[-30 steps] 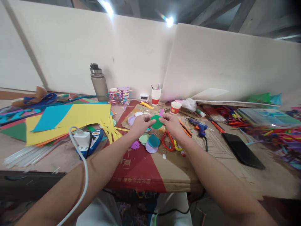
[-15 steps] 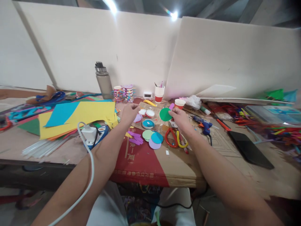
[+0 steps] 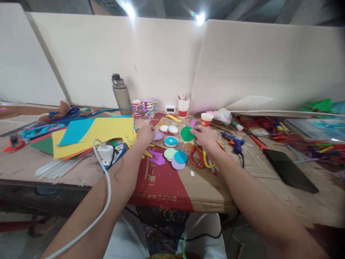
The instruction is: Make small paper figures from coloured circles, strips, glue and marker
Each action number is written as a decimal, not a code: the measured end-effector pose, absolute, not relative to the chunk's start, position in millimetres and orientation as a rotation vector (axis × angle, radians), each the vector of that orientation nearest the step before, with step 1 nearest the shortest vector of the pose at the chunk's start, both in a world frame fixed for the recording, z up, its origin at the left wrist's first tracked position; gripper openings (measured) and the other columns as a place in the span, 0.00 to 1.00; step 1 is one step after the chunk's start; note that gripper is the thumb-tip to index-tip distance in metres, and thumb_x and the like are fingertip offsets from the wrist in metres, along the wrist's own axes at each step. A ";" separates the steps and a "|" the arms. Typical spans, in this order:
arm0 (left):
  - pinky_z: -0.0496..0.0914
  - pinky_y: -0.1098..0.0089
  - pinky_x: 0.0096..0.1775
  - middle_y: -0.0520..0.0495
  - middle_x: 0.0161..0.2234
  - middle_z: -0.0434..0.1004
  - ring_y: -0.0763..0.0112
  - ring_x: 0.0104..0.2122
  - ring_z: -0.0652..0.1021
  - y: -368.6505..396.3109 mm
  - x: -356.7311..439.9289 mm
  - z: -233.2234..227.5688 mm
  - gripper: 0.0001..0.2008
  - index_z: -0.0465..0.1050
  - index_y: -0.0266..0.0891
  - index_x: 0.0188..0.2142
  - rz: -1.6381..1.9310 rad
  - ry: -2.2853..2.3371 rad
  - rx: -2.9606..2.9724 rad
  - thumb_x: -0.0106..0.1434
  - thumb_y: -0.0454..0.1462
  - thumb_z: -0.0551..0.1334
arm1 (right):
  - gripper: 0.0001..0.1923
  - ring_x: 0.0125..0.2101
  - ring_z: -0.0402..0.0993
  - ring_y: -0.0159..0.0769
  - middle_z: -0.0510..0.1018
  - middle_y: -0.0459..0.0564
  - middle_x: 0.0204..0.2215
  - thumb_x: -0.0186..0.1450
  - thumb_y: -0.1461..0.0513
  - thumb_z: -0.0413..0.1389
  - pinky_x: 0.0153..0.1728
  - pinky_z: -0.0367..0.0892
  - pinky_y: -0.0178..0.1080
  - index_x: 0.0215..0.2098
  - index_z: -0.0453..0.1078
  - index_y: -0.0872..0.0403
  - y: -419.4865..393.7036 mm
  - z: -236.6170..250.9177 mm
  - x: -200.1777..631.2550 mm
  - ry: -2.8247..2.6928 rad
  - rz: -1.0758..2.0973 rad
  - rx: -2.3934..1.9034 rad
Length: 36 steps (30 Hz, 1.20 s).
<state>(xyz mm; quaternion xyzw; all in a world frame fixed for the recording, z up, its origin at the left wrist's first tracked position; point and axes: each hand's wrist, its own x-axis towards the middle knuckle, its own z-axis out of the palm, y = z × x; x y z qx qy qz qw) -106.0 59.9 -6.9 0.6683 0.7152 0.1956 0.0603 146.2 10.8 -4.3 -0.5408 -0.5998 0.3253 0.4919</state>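
A green paper circle (image 3: 186, 134) is pinched at its right edge between the thumb and fingers of my right hand (image 3: 204, 138). My left hand (image 3: 146, 134) is closed, its fingertips beside a purple-topped disc (image 3: 158, 136); what they hold, if anything, is too small to make out. Between my hands lie a blue-topped disc (image 3: 171, 141) with a small white piece on it and two white-topped discs (image 3: 173, 130) with red rims. Closer to me, pale green, blue and lilac paper circles (image 3: 178, 164) overlap, with purple paper strips (image 3: 156, 158) to their left.
Scissors with red and yellow handles (image 3: 197, 157), a blue glue gun (image 3: 237, 144) and a black phone (image 3: 289, 169) lie on the right. Coloured sheets (image 3: 107, 130) and a plugged power strip (image 3: 120, 149) are on the left; a white cable crosses my left forearm. Paper cups (image 3: 206, 119) and a bottle (image 3: 122, 97) stand behind.
My left hand has come down and slightly left, beside the purple-topped disc. My right hand, still holding the green circle, has lowered a little. The view has shifted slightly.
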 end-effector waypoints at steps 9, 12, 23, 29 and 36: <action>0.68 0.67 0.40 0.43 0.36 0.80 0.64 0.36 0.77 45.0 -84.2 0.6 0.06 0.74 0.38 0.35 1.125 1.942 1.990 0.60 0.36 0.59 | 0.14 0.23 0.57 0.29 0.63 0.40 0.19 0.52 0.51 0.56 0.27 0.54 0.37 0.21 0.61 0.52 9.5 -3.1 141.4 -1.380 0.850 -1.231; 0.69 0.70 0.36 0.45 0.33 0.79 0.67 0.33 0.77 39.0 -76.5 5.4 0.05 0.73 0.37 0.32 1.182 1.836 1.849 0.58 0.38 0.63 | 0.14 0.24 0.58 0.30 0.64 0.41 0.21 0.52 0.51 0.57 0.28 0.56 0.37 0.22 0.62 0.52 10.4 -3.7 142.5 -1.366 0.859 -1.194; 0.72 0.72 0.32 0.47 0.31 0.78 0.72 0.28 0.77 40.3 -61.8 -3.6 0.09 0.71 0.35 0.37 1.216 1.308 1.365 0.56 0.33 0.65 | 0.14 0.24 0.58 0.29 0.66 0.41 0.21 0.50 0.51 0.59 0.27 0.56 0.36 0.23 0.64 0.52 15.3 1.9 150.8 -1.206 0.794 -1.163; 0.72 0.67 0.44 0.40 0.43 0.80 0.65 0.41 0.79 44.0 -53.1 -19.2 0.19 0.73 0.35 0.47 0.960 1.040 1.762 0.55 0.39 0.66 | 0.15 0.24 0.59 0.29 0.67 0.41 0.21 0.48 0.51 0.60 0.27 0.57 0.36 0.23 0.64 0.52 14.3 2.5 150.7 -1.200 0.816 -1.166; 0.70 0.64 0.40 0.42 0.28 0.79 0.55 0.37 0.79 35.9 -67.0 -0.8 0.07 0.74 0.40 0.24 0.855 1.760 2.017 0.54 0.40 0.65 | 0.14 0.24 0.59 0.30 0.67 0.42 0.21 0.50 0.51 0.59 0.27 0.58 0.36 0.23 0.64 0.52 12.8 0.6 148.5 -1.259 0.803 -1.192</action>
